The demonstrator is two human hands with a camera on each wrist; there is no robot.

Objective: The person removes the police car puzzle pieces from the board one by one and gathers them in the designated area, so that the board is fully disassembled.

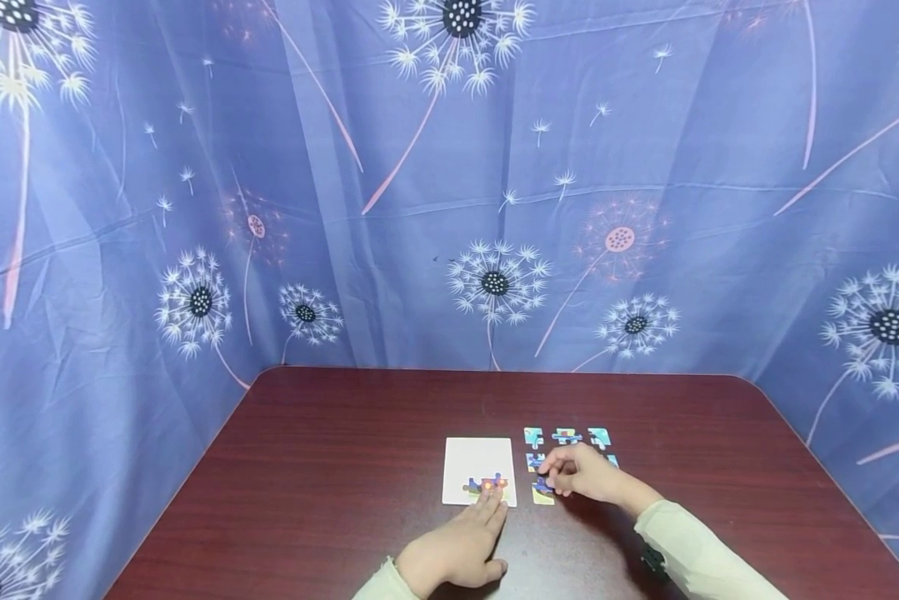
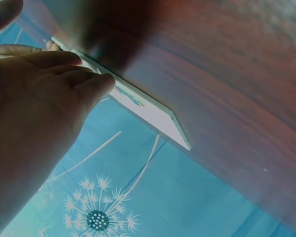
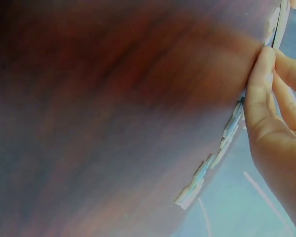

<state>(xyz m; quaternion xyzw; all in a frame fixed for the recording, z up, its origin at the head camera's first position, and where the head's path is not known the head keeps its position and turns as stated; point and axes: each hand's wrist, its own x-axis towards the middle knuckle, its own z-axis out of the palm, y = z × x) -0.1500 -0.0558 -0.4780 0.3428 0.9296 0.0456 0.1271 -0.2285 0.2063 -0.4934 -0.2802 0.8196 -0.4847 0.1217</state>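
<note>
A white square puzzle board [image 1: 477, 457] lies on the table, with joined puzzle pieces [image 1: 486, 486] along its lower right edge. My left hand [image 1: 460, 542] rests its outstretched fingers on these pieces and the board's near edge. In the left wrist view the fingers of the left hand [image 2: 54, 89] lie over the edge of the white board [image 2: 158, 118]. Just right of the board, my right hand [image 1: 584, 475] pinches a yellow and blue puzzle piece [image 1: 542, 497] at table level. The right wrist view shows thumb and fingertips together, with the piece mostly hidden.
Loose puzzle pieces lie right of the board, among them a blue one [image 1: 533, 437], one with a red patch [image 1: 566, 435] and a light blue one [image 1: 600, 437]. The right hand partly covers others. A dandelion-patterned curtain [image 1: 419, 250] surrounds the dark red wooden table [image 1: 307, 467].
</note>
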